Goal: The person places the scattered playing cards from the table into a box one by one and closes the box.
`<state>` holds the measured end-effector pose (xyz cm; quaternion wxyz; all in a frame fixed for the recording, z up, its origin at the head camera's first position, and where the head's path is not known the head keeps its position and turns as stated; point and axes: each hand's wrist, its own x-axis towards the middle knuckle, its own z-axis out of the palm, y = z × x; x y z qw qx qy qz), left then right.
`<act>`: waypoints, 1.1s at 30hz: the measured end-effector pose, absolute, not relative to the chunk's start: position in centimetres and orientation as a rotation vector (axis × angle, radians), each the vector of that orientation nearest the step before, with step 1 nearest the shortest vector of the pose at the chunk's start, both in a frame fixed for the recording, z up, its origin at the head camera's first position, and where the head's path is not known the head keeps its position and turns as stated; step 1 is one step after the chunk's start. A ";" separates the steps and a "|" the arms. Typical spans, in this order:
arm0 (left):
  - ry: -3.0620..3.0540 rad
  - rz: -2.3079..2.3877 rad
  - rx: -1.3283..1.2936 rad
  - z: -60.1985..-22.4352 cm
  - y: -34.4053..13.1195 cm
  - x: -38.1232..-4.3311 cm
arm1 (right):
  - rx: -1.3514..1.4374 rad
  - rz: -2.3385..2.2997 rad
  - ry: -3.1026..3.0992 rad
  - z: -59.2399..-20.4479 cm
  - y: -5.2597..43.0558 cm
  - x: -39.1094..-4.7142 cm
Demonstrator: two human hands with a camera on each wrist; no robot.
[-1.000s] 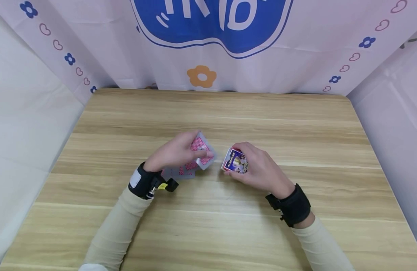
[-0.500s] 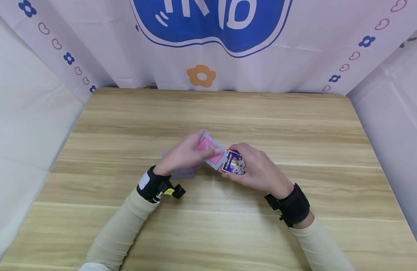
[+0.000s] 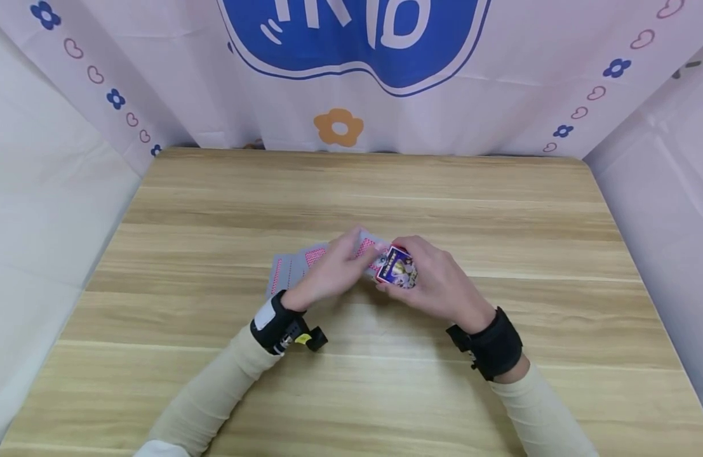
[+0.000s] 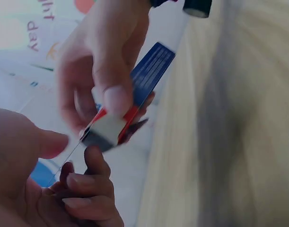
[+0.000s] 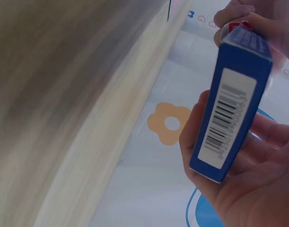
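Note:
In the head view, my left hand pinches a playing card with a red-patterned back. The card's far end meets the mouth of a small card box; how far in it goes cannot be told. My right hand grips this box, which has a colourful picture on a dark blue front. The right wrist view shows the box's blue end with a barcode. Seen from the left wrist, the box mouth faces my left fingers. Several more cards lie face down, partly behind my left hand.
A wood-grain table lies beneath both hands. Behind its far edge hangs a white printed curtain with a blue logo and flowers. White fabric also hangs at both sides. Each wrist wears a black strap with a camera.
My left hand has moved right with its card, from a gap away up to the box mouth. More of the cards on the table now show. My right hand has stayed nearly still.

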<state>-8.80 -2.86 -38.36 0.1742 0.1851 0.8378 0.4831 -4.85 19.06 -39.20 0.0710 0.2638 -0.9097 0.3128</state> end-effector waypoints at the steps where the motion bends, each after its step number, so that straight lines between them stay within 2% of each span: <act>1: 2.374 1.395 0.515 -38.3 -3.0 -8.9 | 0.779 0.934 -2.734 -39.2 19.2 -4.9; 7: 2.415 1.390 0.501 -37.7 -3.8 -9.3 | 0.714 0.937 -2.737 -38.9 19.6 -4.9; 13: 2.386 1.288 0.607 -38.1 -3.3 -9.0 | 0.735 0.954 -2.741 -38.8 19.6 -4.9; 33: 2.327 1.187 0.598 -39.1 -2.7 -8.9 | 0.782 0.963 -2.718 -38.7 19.4 -4.8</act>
